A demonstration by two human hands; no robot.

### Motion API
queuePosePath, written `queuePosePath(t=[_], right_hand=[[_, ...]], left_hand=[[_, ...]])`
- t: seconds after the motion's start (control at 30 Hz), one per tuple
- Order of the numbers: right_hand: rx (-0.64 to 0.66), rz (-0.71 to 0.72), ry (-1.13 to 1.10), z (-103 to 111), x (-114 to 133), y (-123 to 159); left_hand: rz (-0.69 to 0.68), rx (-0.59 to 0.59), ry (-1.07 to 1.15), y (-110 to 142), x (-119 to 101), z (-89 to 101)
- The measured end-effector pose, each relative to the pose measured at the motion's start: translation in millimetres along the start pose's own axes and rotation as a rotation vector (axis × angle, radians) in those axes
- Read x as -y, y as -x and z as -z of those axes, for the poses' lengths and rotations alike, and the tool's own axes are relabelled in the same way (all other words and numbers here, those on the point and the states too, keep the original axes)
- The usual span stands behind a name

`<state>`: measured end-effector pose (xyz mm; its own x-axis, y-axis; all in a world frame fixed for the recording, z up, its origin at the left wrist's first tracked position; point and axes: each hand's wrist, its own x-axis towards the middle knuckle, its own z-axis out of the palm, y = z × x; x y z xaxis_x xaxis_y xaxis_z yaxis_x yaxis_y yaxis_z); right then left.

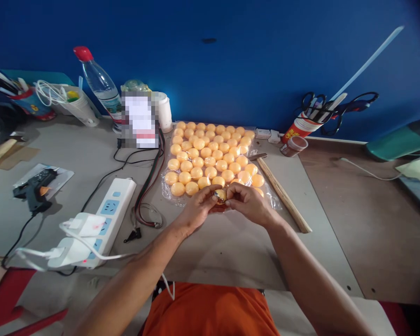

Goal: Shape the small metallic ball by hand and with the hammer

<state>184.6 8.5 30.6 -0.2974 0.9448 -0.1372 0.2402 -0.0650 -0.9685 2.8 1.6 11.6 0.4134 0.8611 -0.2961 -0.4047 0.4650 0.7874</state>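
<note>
My left hand (203, 204) and my right hand (245, 201) meet near the front edge of a plastic-wrapped sheet of orange balls. Pinched between their fingertips is a small yellow-orange ball (219, 196) with dark, shiny metallic-looking patches; its exact make is too small to tell. My fingers cover its sides. Just beyond the hands, the orange balls (210, 161) lie in rows under clear plastic film (168, 196), and the hands partly hide the nearest row.
A hammer with a wooden handle (283, 195) lies right of the balls. At left are a white power strip (117, 200) with plugged-in chargers, cables and a black glue gun (38, 186). Behind stand a bottle (100, 81) and a red cup (299, 125) holding scissors.
</note>
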Motion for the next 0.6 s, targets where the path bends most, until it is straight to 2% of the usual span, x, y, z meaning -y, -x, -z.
queuePosePath(t=[0.17,0.33,0.6], right_hand=[[-0.052,-0.027,-0.107,-5,-2,0],[-0.119,0.055,0.014,-8,-1,2],[0.133,-0.056,-0.177,10,-2,2]], left_hand=[[0.01,-0.009,0.047,-1,0,1.6],[0.02,-0.01,0.065,-2,-1,3.1],[0.028,0.02,-0.019,0,-1,1.3]])
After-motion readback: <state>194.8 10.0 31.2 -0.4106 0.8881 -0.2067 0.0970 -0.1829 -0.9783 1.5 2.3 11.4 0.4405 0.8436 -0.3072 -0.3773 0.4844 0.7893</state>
